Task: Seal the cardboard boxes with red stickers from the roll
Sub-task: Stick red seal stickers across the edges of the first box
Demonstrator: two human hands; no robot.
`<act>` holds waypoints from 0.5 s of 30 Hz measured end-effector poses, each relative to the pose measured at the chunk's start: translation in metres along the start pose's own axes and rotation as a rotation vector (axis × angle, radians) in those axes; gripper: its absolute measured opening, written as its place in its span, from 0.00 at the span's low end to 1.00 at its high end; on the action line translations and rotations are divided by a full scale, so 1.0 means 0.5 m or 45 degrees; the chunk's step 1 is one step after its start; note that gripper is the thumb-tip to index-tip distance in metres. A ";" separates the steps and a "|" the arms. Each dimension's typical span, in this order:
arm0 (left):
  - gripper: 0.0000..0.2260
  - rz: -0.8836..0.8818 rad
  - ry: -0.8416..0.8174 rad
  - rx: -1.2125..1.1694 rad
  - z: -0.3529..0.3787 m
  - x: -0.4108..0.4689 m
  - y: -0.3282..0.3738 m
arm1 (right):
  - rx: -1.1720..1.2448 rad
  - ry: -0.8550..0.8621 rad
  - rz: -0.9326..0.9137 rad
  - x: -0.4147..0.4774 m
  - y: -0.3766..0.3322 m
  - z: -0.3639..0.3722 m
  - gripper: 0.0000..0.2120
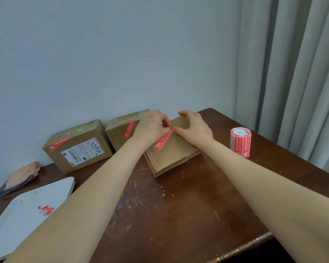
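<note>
A flat cardboard box [176, 150] lies at the middle of the brown table. A red sticker [162, 140] runs along its top left part. My left hand [152, 125] and my right hand [195, 126] both pinch the sticker's far end, resting on the box top. Two other cardboard boxes stand by the wall: one with a white shipping label [78, 147] at the left and one [120, 130] beside it, each bearing a red sticker. The roll of red stickers [240, 142] stands upright to the right of the flat box.
A white tray [13, 221] with a crumpled red scrap [46, 210] lies at the front left. A cloth pad [20, 177] sits at the left table edge. Grey curtains [296, 73] hang at the right. The table [169, 215] has a scratched surface.
</note>
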State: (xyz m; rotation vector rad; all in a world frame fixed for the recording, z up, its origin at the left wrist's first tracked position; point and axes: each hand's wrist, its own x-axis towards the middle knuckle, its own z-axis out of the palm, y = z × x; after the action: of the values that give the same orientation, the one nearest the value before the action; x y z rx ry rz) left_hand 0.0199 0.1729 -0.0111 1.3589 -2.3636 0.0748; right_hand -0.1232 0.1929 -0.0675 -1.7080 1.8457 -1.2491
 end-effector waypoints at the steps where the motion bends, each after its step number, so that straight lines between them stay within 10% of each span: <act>1: 0.03 0.001 -0.004 0.011 0.001 0.001 0.001 | 0.002 -0.001 0.000 0.000 0.000 0.000 0.28; 15: 0.04 -0.030 -0.026 -0.059 -0.007 0.009 -0.002 | -0.005 -0.006 0.008 0.001 -0.001 -0.003 0.28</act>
State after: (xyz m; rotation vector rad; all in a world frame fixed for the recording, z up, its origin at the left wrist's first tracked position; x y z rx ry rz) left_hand 0.0195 0.1695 -0.0064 1.3713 -2.3509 -0.0004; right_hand -0.1242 0.1928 -0.0661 -1.7043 1.8509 -1.2388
